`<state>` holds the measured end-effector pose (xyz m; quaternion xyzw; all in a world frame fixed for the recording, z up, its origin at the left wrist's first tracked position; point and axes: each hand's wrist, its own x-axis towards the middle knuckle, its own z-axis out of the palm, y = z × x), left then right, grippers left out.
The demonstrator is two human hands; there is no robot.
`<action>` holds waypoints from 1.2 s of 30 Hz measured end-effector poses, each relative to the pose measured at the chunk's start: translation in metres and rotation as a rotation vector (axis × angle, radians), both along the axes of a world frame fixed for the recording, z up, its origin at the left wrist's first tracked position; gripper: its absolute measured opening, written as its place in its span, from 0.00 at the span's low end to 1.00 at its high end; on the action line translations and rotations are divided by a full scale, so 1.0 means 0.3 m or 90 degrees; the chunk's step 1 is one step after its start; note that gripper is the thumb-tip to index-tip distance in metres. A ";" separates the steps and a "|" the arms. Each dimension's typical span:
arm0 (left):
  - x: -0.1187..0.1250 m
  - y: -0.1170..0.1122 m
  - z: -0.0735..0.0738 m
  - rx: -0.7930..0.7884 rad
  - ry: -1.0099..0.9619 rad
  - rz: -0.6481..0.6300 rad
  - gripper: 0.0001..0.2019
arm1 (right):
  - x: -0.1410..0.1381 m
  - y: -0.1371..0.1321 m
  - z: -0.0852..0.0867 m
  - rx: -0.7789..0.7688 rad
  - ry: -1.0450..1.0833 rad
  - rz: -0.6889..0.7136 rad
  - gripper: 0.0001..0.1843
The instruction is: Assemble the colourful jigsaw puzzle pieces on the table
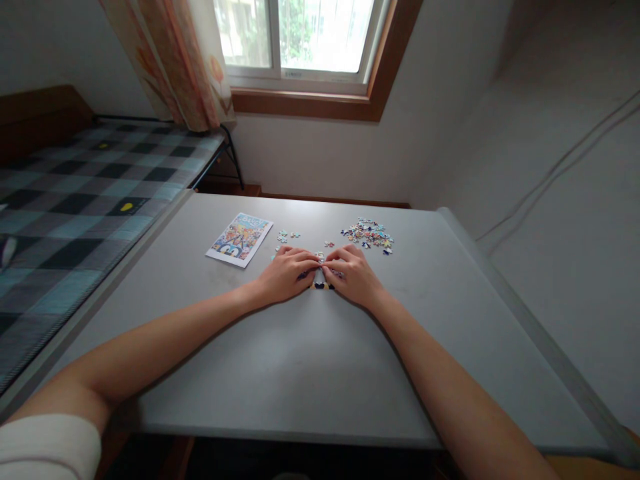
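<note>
My left hand [291, 273] and my right hand [353, 275] meet over a partly joined jigsaw puzzle [321, 285] on the table. Thumb and fingertips of each are pinched together, almost touching one another, at small puzzle pieces. The hands cover most of the joined part; a dark and yellow strip shows at its near edge. Just beyond the fingertips lies a loose puzzle piece [329, 244]. A few more loose pieces [283, 236] are past my left hand. Behind my right hand spreads a heap of mixed puzzle pieces [369, 233].
A colourful picture sheet [241, 239] lies left of my left hand on the grey-white table [280, 373]. To the left stands a bed with a checked cover [115, 173]. A window [320, 40] with a curtain [175, 60] is ahead, and a wall [550, 200] is at the right.
</note>
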<state>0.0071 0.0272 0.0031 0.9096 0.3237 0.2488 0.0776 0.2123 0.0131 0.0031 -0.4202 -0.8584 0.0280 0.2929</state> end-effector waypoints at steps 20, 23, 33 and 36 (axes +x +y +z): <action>0.000 0.002 -0.008 0.029 0.028 0.014 0.13 | 0.001 0.002 -0.001 0.006 -0.013 -0.014 0.13; 0.001 0.002 -0.007 0.029 0.026 0.013 0.13 | 0.000 0.002 -0.001 0.002 -0.012 -0.013 0.12; 0.001 0.004 -0.013 0.027 0.021 0.008 0.12 | 0.000 0.002 0.007 -0.015 -0.011 -0.013 0.11; 0.002 0.002 -0.011 0.025 0.021 0.009 0.13 | -0.003 0.001 0.007 -0.013 -0.020 -0.026 0.12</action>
